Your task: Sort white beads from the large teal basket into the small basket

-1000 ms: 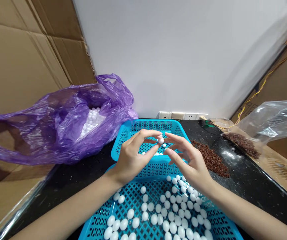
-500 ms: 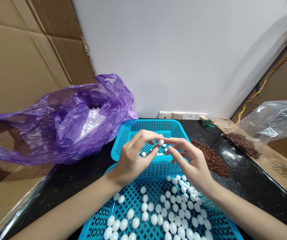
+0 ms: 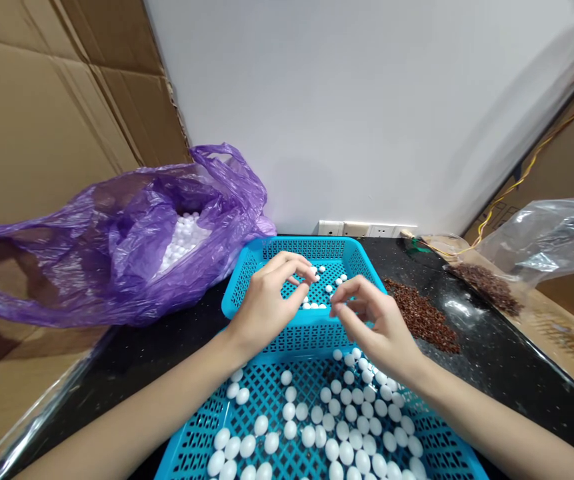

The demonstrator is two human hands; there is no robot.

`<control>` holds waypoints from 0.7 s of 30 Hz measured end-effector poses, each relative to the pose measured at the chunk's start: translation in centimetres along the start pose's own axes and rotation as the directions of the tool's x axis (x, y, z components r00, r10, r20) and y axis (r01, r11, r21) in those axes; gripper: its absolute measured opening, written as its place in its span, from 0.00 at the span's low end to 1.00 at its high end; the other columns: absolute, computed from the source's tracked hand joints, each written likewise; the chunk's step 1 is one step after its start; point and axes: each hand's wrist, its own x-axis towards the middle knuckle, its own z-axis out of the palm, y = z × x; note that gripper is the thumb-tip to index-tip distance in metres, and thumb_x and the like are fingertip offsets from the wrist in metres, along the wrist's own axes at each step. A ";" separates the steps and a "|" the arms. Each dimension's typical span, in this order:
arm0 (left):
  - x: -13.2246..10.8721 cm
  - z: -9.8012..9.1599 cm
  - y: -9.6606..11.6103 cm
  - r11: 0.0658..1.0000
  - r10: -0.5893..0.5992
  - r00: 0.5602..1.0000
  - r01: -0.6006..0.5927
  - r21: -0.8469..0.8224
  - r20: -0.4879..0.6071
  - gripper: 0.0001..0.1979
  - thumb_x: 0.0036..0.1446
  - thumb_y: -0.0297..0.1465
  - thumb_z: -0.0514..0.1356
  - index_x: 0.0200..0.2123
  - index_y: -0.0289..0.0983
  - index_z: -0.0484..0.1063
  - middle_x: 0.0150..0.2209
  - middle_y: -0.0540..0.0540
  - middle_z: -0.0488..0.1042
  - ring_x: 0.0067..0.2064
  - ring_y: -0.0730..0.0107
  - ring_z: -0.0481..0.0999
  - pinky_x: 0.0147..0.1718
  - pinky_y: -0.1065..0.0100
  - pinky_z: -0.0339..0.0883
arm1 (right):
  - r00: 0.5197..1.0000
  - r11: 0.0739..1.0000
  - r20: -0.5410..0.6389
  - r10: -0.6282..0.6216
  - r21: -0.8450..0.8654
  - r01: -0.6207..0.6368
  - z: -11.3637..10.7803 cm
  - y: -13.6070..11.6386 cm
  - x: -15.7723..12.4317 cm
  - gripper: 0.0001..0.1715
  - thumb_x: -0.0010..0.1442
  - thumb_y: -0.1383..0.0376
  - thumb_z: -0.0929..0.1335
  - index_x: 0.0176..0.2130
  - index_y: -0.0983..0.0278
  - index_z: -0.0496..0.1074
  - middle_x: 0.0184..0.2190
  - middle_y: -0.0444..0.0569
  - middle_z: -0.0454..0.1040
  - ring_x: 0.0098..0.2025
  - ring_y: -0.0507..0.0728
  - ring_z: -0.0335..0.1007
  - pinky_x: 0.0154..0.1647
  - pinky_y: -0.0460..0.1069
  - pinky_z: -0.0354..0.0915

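Observation:
My left hand [image 3: 274, 297] hovers over the near side of the far blue plastic basket [image 3: 297, 320]. Its fingers are curved and the thumb stands a little apart from the index finger, with nothing seen between them. To its right, my right hand [image 3: 374, 320] is over the same basket's near right corner. Thumb and index fingertips are close together there, and anything between them is too small to make out. Several small white balls [image 3: 329, 289] lie in that basket, partly hidden by my hands. Many more white balls [image 3: 308, 437] are spread in the near blue basket [image 3: 191, 433].
A purple plastic bag [image 3: 141, 267] of white beads [image 3: 184, 240] lies at the left, against cardboard. Reddish-brown grains [image 3: 419, 317] are heaped on the black countertop [image 3: 497, 353] at the right. A clear bag [image 3: 551, 233], more grains and wall sockets [image 3: 357, 229] are behind.
The white ball held at my left fingertips is no longer seen there. My hands have drawn apart, the right moving slightly down, and more balls in the far basket show between them.

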 end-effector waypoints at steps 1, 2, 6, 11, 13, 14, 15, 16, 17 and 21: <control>0.0 0.0 -0.3 1.000 -0.010 0.999 0.009 0.028 0.030 0.08 0.53 0.19 0.58 0.31 0.37 0.72 0.39 0.49 0.72 0.41 0.71 0.74 0.40 0.69 0.71 | 0.997 0.999 0.074 -0.014 -0.039 0.017 0.0 0.0 0.0 0.02 0.60 0.69 0.62 0.34 0.63 0.64 0.28 0.41 0.67 0.22 0.46 0.60 0.20 0.43 0.57; 0.0 0.1 -0.6 0.998 -0.029 0.998 0.025 0.058 0.062 0.08 0.54 0.20 0.57 0.32 0.37 0.73 0.40 0.48 0.72 0.42 0.70 0.74 0.42 0.67 0.70 | 0.987 0.996 0.155 -0.029 -0.081 0.042 0.0 -0.1 0.0 0.03 0.59 0.70 0.62 0.34 0.63 0.64 0.27 0.41 0.67 0.22 0.46 0.60 0.22 0.43 0.58; -0.4 0.4 -1.4 0.981 -0.130 0.969 0.095 0.169 0.208 0.12 0.58 0.25 0.54 0.44 0.37 0.72 0.53 0.43 0.67 0.52 0.60 0.70 0.51 0.55 0.65 | 0.899 0.960 0.436 -0.038 -0.235 0.155 -0.1 -0.1 0.0 0.10 0.57 0.74 0.61 0.36 0.63 0.68 0.29 0.43 0.71 0.28 0.48 0.65 0.30 0.44 0.61; -0.5 0.3 -0.9 0.984 -0.136 0.966 0.106 0.140 0.222 0.12 0.59 0.25 0.51 0.43 0.39 0.71 0.55 0.45 0.64 0.54 0.61 0.67 0.50 0.55 0.65 | 0.807 0.865 0.590 0.022 -0.416 0.281 0.0 0.3 -0.3 0.11 0.57 0.73 0.62 0.38 0.64 0.72 0.33 0.46 0.74 0.31 0.52 0.68 0.31 0.46 0.61; -0.4 0.0 -0.3 0.997 -0.071 0.975 0.067 0.025 0.211 0.10 0.56 0.24 0.51 0.37 0.38 0.71 0.46 0.45 0.70 0.46 0.66 0.72 0.41 0.64 0.70 | 0.790 0.826 0.612 0.040 -0.465 0.318 0.1 0.6 -0.4 0.11 0.57 0.73 0.62 0.37 0.64 0.72 0.33 0.47 0.73 0.30 0.52 0.68 0.29 0.46 0.59; -0.4 -0.2 0.1 0.998 -0.016 0.972 0.029 -0.050 0.236 0.09 0.55 0.23 0.52 0.34 0.38 0.71 0.41 0.46 0.71 0.41 0.69 0.72 0.34 0.69 0.70 | 0.783 0.812 0.620 0.046 -0.480 0.332 0.1 0.7 -0.5 0.11 0.57 0.74 0.62 0.36 0.65 0.72 0.33 0.48 0.73 0.30 0.52 0.68 0.28 0.46 0.59; -0.5 -0.4 0.6 0.991 0.056 0.956 -0.018 -0.131 0.289 0.08 0.52 0.22 0.52 0.31 0.37 0.70 0.35 0.48 0.72 0.35 0.71 0.72 0.29 0.71 0.68 | 0.779 0.805 0.625 0.046 -0.485 0.342 0.2 0.8 -0.6 0.12 0.57 0.74 0.61 0.36 0.65 0.72 0.33 0.48 0.73 0.29 0.52 0.68 0.28 0.46 0.58; -0.6 -0.6 1.0 0.975 0.138 0.920 -0.061 -0.214 0.367 0.08 0.50 0.21 0.53 0.29 0.37 0.70 0.31 0.49 0.71 0.31 0.73 0.71 0.26 0.73 0.66 | 0.779 0.805 0.626 0.041 -0.483 0.345 0.2 0.9 -0.6 0.13 0.56 0.75 0.61 0.35 0.66 0.73 0.33 0.49 0.73 0.30 0.52 0.68 0.28 0.46 0.58; -0.7 -0.8 1.4 0.952 0.223 0.859 -0.091 -0.292 0.461 0.09 0.47 0.20 0.53 0.27 0.37 0.70 0.27 0.50 0.71 0.28 0.74 0.69 0.26 0.73 0.64 | 0.779 0.810 0.626 0.038 -0.476 0.342 0.2 1.0 -0.7 0.13 0.55 0.76 0.61 0.36 0.66 0.73 0.34 0.49 0.73 0.31 0.52 0.68 0.28 0.45 0.59; -1.5 -1.1 2.3 0.937 0.262 0.588 0.036 -0.348 0.765 0.12 0.42 0.19 0.54 0.27 0.37 0.74 0.22 0.53 0.71 0.21 0.78 0.66 0.21 0.76 0.61 | 0.761 0.816 0.644 0.075 -0.479 0.325 0.2 0.9 -0.7 0.13 0.55 0.76 0.61 0.35 0.67 0.73 0.34 0.50 0.73 0.33 0.53 0.69 0.29 0.45 0.60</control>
